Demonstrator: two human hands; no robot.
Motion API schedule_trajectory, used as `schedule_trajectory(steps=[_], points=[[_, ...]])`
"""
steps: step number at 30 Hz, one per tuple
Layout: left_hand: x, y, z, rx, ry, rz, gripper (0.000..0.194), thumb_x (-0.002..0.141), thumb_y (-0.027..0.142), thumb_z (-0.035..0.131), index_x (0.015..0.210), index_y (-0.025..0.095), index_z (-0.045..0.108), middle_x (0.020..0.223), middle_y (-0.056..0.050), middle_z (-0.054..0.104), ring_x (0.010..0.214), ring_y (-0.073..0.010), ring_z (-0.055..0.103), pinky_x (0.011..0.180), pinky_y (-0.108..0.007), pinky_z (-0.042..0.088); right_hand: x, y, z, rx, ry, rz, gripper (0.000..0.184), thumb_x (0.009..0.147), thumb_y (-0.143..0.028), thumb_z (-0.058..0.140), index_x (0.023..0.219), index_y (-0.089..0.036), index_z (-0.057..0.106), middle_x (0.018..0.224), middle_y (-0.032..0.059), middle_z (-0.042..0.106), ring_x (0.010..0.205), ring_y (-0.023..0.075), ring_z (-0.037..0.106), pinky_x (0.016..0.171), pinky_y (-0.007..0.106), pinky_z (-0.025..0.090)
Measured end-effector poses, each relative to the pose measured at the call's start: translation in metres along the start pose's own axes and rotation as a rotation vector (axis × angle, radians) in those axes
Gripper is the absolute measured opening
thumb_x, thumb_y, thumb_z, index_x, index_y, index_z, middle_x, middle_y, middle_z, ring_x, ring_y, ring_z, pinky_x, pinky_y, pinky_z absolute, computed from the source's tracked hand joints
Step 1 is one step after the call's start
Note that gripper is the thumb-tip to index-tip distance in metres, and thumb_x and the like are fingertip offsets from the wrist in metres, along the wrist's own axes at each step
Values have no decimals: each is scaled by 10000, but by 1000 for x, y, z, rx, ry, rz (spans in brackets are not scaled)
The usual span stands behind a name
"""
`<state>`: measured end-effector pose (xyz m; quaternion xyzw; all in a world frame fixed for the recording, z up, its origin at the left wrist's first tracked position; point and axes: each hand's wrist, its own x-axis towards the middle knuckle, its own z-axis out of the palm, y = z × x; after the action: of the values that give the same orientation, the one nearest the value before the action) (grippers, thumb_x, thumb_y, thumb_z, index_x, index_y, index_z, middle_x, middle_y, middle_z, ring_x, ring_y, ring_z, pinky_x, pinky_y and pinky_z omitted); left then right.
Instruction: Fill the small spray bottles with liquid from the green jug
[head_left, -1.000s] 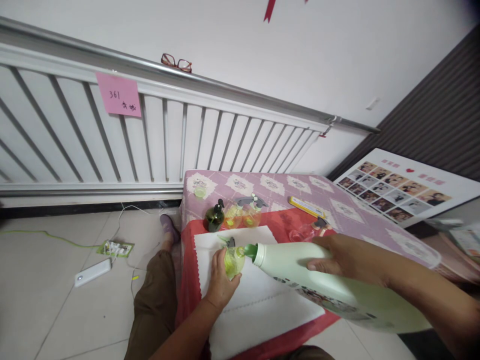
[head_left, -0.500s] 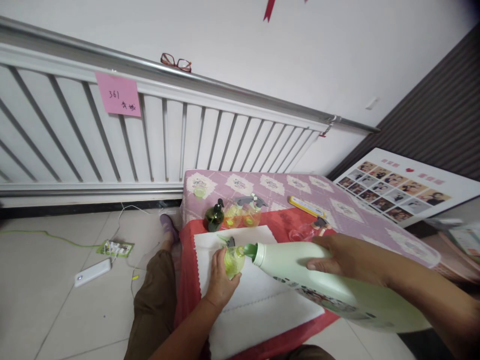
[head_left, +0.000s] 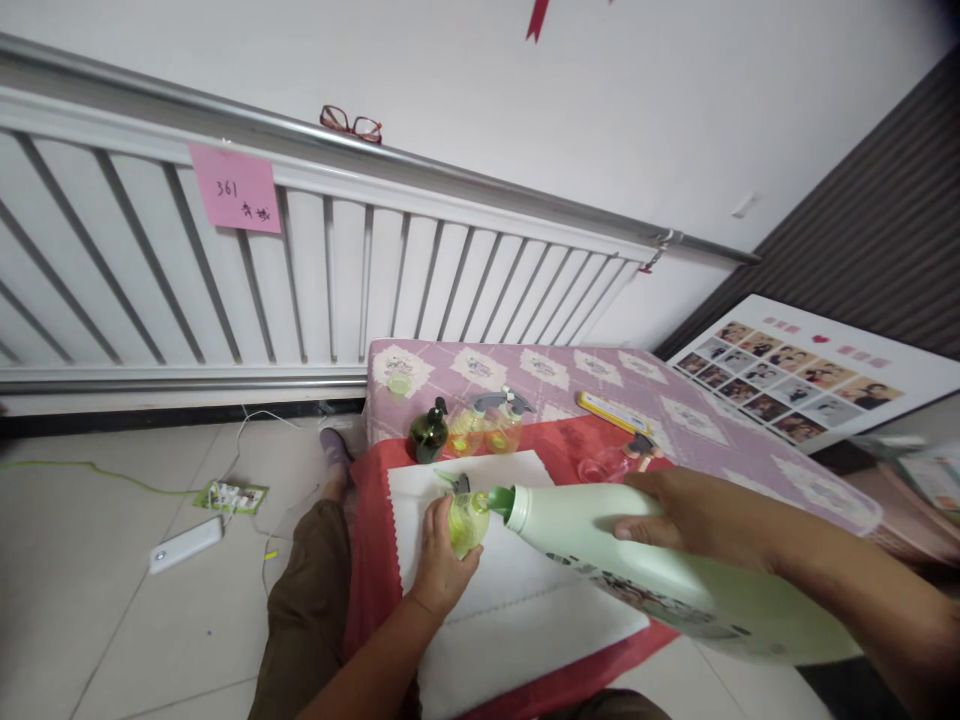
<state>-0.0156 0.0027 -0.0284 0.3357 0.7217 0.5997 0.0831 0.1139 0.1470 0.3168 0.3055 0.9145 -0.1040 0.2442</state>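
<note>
Over the white cloth (head_left: 517,610), hands grip tilted jug (head_left: 660,585) and small bottle (head_left: 466,522).

Pale green jug (head_left: 660,575); yellow-green small bottle (head_left: 466,522); white cloth (head_left: 517,610).

A home: radiator (head_left: 300,290), family photo board (head_left: 795,375)

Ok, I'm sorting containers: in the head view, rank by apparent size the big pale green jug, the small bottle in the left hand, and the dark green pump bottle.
1. Pale green jug, though it is nearest the camera.
2 and 3. Small bottle and dark green pump bottle: alike, unranked.
</note>
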Motion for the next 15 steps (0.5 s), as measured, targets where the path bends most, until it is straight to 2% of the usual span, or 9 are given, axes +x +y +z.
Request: schedule_trajectory(steps=[7,15], points=[[0,1,0,0,4,-7,802,671,168,667,1406,165,346,1401,-161,454,1362,-305,420,1157,-428,353,1,1,2,19,38,3,514,805,-650,497,970,-192,661,1011,143,760,918,330,695,725,351,505],[2,3,-1,-3,-16,-29,778,671,178,665,1387,145,362,1398,-176,454,1359,-299,421,1161,-409,344,-1,-4,-2,0,-22,17,520,828,-637,483,1026,-187,653,1057,150,749,959,332,694,765,353,509]])
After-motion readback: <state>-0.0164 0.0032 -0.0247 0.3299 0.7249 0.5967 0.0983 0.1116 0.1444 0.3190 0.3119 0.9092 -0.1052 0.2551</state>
